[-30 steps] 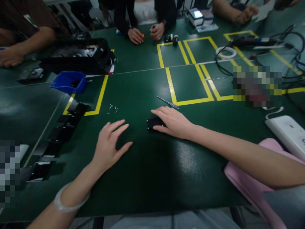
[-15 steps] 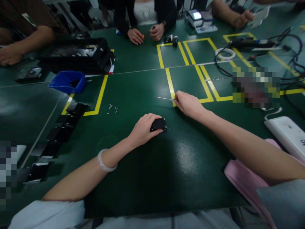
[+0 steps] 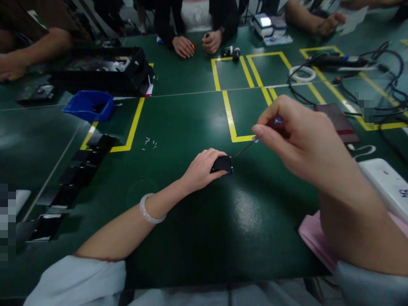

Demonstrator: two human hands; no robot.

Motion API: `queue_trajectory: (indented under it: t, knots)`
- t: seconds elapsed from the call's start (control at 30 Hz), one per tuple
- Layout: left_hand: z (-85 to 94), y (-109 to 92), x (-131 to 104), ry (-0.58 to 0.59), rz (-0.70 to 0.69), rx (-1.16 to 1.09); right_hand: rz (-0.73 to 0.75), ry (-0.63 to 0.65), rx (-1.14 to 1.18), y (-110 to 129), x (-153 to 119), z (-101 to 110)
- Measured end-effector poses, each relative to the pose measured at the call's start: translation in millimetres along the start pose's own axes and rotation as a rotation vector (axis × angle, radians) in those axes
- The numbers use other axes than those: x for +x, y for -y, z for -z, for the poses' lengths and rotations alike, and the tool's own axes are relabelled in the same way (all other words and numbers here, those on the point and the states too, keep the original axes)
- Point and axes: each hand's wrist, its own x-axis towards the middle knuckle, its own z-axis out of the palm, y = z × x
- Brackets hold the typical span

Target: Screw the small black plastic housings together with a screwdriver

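Note:
My left hand (image 3: 204, 169) grips a small black rectangular case (image 3: 222, 164) down on the green table, thumb on the near side and fingers along the far side. Small shiny bits, like screws, show at its right-hand corners. My right hand (image 3: 296, 144) is closed around a screwdriver (image 3: 245, 148), raised above the table. The dark handle sits in my palm, and the thin shaft slants down to the left. Its tip is close to the case's right end; whether they touch I cannot tell. Several small screws (image 3: 149, 143) lie loose to the left of my left hand.
Black flat pieces (image 3: 68, 180) stand in a row at left, below a blue bin (image 3: 89, 106) and a long black box (image 3: 98, 70). Cables (image 3: 389, 72), a dark notebook (image 3: 339, 123) and a white power strip (image 3: 384, 182) lie right. Other people sit opposite.
My right hand has lifted and turned, so the screwdriver now points down toward the case. My left hand has shifted slightly right with the case.

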Motion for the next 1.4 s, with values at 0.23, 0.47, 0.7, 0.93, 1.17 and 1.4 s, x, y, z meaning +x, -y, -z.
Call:
queue_trajectory:
  t: [0.23, 0.47, 0.7, 0.93, 1.17, 1.4]
  knots:
    - [-1.5, 1, 0, -0.008, -0.002, 0.034, -0.038, 0.099, -0.119, 4, -4, -26]
    - [-1.6, 1, -1, -0.018, 0.009, 0.042, -0.042, 0.168, -0.207, 2, -5, -37]
    - [-1.4, -1, -1, -0.016, 0.01, 0.043, -0.05, 0.195, -0.203, 3, -5, -40]
    - [-2.0, 0, -2, -0.017, 0.012, 0.032, -0.053, 0.214, -0.226, 3, -4, -42]
    - [-3.4, 1, -1, -0.027, 0.003, 0.046, -0.047, 0.239, -0.342, 6, -5, -41]
    - [-4.0, 2, -1, -0.031, -0.007, 0.032, -0.084, 0.366, -0.363, 8, 0, -34]
